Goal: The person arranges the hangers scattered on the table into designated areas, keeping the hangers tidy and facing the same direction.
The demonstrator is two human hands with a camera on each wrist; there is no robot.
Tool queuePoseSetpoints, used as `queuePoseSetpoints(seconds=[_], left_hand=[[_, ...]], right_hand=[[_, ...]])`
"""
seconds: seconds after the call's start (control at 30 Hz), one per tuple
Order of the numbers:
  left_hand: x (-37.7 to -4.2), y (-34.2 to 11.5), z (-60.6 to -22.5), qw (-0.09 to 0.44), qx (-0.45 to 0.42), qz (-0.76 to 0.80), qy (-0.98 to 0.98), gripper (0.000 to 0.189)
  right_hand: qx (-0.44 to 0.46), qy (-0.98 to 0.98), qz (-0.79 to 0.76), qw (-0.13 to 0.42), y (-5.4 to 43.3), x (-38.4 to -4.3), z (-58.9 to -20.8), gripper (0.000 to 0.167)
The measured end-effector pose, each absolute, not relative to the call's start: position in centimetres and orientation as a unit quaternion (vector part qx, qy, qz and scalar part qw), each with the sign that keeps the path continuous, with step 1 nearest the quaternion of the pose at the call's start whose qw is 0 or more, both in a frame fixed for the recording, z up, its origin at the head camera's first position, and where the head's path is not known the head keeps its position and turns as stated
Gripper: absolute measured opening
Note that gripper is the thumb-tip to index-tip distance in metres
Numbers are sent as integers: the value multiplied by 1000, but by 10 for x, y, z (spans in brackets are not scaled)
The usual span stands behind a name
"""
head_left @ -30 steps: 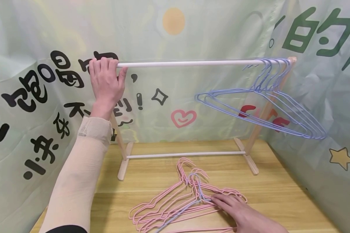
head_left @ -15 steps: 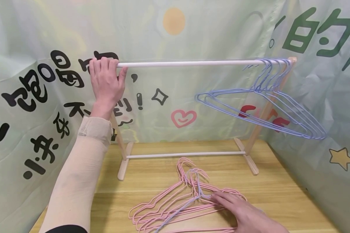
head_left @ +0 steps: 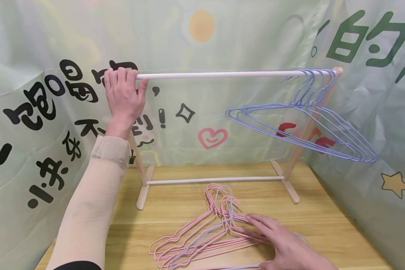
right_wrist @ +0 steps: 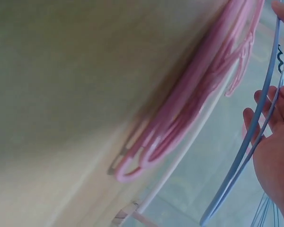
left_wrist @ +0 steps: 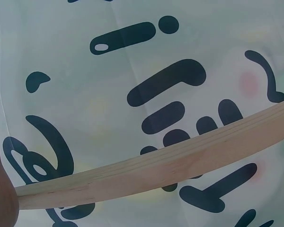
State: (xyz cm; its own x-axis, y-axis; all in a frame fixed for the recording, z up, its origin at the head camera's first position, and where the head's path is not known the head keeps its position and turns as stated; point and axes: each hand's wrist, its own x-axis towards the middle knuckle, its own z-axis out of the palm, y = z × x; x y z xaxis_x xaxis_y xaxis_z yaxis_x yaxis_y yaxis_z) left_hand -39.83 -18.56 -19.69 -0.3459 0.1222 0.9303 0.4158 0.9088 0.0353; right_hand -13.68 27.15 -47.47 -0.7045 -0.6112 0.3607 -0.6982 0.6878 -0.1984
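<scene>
- Pale cream sleeve (head_left: 102,180), leading to the left hand (head_left: 125,96): four fingers bent over the rod's end, thumb down on the near side; grip closed there, place unchanged over the past second.
- Straight light-wood post (left_wrist: 156,163), below that hand, leaning slightly; foot flat on the tabletop.
- Slim white round rod (head_left: 206,75), running across from the left hand; unmoved, mostly bare up to its right end.
- Pink wire hangers (right_wrist: 182,106), an overlapping pile on the wood-grain tabletop (head_left: 334,213) in front of the rack; hooks pointing away from the person, arrangement much as it was.
- One pale blue wire hanger (right_wrist: 246,144), over the pile: the item that has changed. Its hook, lower among the pink hooks a second ago, now reaches about level with the farthest one. The right wrist view shows a gap between its wire and the pink ones. I judge its lifting-out begun, not finished; whether the hook is fully free I cannot tell.
- Right hand (head_left: 285,240), a little farther forward than before: fingers on the pale blue hanger's shoulder, thumb by its lower bar, spread only as wide as that end, holding it.
- Several violet-blue wire hangers (head_left: 298,105), hooked close together at the rod's right end; unchanged.
</scene>
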Motion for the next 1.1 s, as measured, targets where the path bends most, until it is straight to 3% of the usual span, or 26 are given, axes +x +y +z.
queuePoseSetpoints(seconds=[0.23,0.77,1.1], left_hand=[[-396,-184,-196,540,-161,-139,-814,52],[-394,-184,-196,538,-157,-145,-815,49],[-396,-184,-196,538,-157,-141,-816,50]], right_hand=[[369,-896,139,207,269,-147,-465,133],[341,-876,164,299,267,-168,-440,131],[348,-833,179,391,270,-180,-424,101]])
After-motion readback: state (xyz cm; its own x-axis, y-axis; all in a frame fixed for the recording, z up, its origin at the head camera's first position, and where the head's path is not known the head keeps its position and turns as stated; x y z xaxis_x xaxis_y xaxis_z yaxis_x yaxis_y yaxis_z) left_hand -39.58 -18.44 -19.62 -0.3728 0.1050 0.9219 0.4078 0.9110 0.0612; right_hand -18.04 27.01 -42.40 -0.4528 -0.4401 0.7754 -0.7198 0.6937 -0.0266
